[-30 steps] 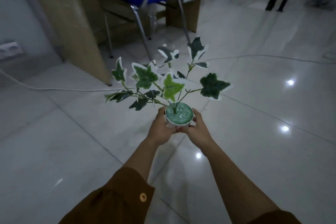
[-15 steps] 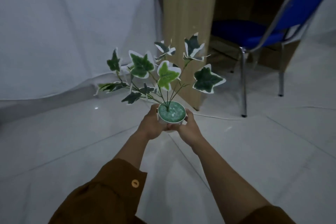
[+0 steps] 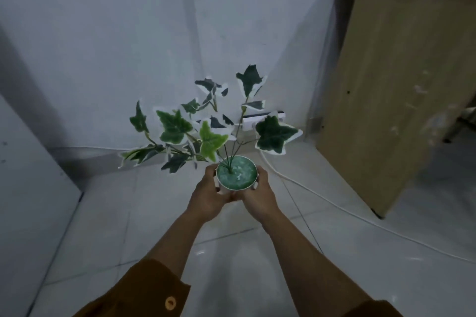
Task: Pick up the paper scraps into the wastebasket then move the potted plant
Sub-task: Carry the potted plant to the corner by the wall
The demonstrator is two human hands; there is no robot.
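The potted plant (image 3: 237, 172) is a small white pot with a green top and several ivy-like leaves edged in white, spreading up and to the left. I hold it in the air over the tiled floor, in front of a wall corner. My left hand (image 3: 206, 197) clasps the pot's left side and my right hand (image 3: 260, 195) clasps its right side, fingers touching under it. No paper scraps or wastebasket are in view.
A wooden desk side panel (image 3: 396, 80) stands at the right. A white power strip (image 3: 262, 119) sits at the wall base behind the leaves, and its white cable (image 3: 334, 204) runs across the floor to the right. White walls close the left and back.
The view has swung left: the blue chair has gone out of sight and the wall corner now faces me. Both hands keep the same hold on the pot.
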